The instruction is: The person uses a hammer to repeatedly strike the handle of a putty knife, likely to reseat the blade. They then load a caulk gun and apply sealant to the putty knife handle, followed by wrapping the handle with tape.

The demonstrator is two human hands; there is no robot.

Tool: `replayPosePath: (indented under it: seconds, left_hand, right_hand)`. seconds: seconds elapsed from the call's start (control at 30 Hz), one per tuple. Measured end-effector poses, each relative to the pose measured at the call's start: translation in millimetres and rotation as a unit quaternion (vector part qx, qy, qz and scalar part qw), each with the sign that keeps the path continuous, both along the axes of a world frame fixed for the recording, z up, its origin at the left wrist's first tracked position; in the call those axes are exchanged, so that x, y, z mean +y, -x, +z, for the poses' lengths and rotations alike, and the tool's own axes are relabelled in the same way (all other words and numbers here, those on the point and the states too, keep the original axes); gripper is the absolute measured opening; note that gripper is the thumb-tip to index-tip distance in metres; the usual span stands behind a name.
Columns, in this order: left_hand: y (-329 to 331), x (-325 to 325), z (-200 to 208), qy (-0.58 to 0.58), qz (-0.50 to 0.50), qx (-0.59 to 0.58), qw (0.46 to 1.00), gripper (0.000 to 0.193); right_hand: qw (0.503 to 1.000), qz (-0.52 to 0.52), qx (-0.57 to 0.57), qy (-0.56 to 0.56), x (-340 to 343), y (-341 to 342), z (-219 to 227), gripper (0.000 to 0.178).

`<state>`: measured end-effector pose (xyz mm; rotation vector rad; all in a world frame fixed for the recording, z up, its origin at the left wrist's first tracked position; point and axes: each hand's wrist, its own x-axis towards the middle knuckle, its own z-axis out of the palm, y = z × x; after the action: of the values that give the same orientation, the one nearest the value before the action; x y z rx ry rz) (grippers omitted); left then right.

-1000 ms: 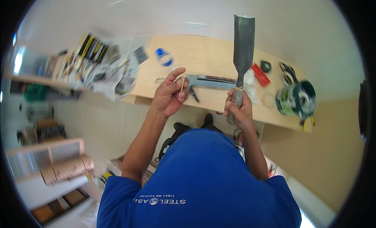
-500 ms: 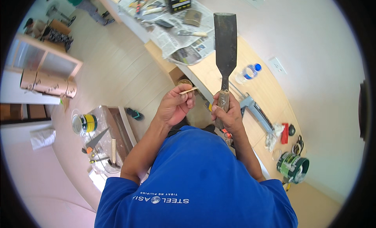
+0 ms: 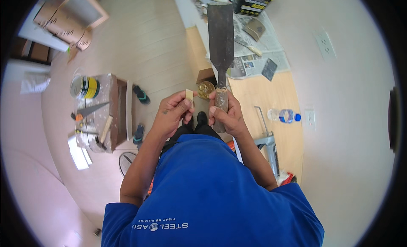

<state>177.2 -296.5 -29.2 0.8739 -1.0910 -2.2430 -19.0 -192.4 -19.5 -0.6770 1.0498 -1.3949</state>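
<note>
My right hand (image 3: 231, 115) is wrapped around the worn handle of a wide chisel (image 3: 221, 39). Its dark, flat blade points away from me, upright in the picture. Between the thumb and fingers of my left hand (image 3: 169, 115) is a small, flat, pale wood piece (image 3: 189, 94), its broad face showing. Both hands are in front of my blue shirt, a short gap apart. The chisel and the wood piece do not touch. Beyond that gap, lower down, sits a round amber object (image 3: 206, 89) whose kind I cannot make out.
On the right, a wooden counter (image 3: 271, 92) carries a water bottle (image 3: 284, 115), a caulking gun (image 3: 268, 147), newspaper (image 3: 271, 51) and a putty knife (image 3: 250, 46). A spattered low stand (image 3: 111, 88) at left holds a can (image 3: 85, 86), a handsaw (image 3: 93, 109) and a hammer (image 3: 104, 132). Slippers (image 3: 141, 94) lie on the floor.
My view has turned, so the counter and stand sit differently. The wood piece, seen nearly edge-on before, now shows its flat face. Both hands keep their holds, and the chisel appears further left.
</note>
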Motion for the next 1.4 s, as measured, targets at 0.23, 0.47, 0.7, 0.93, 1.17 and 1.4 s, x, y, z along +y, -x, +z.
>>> replayPosePath:
  seconds: [0.23,0.47,0.7,0.93,1.17,1.4]
  left_hand:
    - [-2.8,11.7,28.3,0.111,0.119,-0.052,0.985,0.025]
    - [-7.2,10.8,51.7,0.142,0.203,-0.044,0.968,0.021]
    - [-40.1,-9.2,51.9,0.223,0.227,-0.096,0.943,0.022]
    - [-66.1,-40.1,39.7,0.190,0.204,-0.073,0.958,0.021]
    - [-73.3,-45.0,36.4,0.186,0.190,-0.087,0.960,0.020]
    - [-70.2,-46.6,29.3,0.185,0.179,-0.099,0.961,0.022]
  right_hand:
    - [0.998,0.057,0.013,-0.015,-32.0,-5.5,-3.5,0.041]
    - [0.994,0.069,0.080,0.011,-51.4,-35.2,2.2,0.040]
    - [0.989,0.057,0.136,0.009,-70.8,-80.5,10.8,0.043]
    - [0.986,0.045,0.160,0.019,-86.7,-106.8,1.5,0.046]
    - [0.976,0.030,0.214,0.031,-94.7,-117.4,-11.7,0.043]
    - [0.970,0.033,0.240,0.014,-97.8,-112.5,-3.9,0.043]
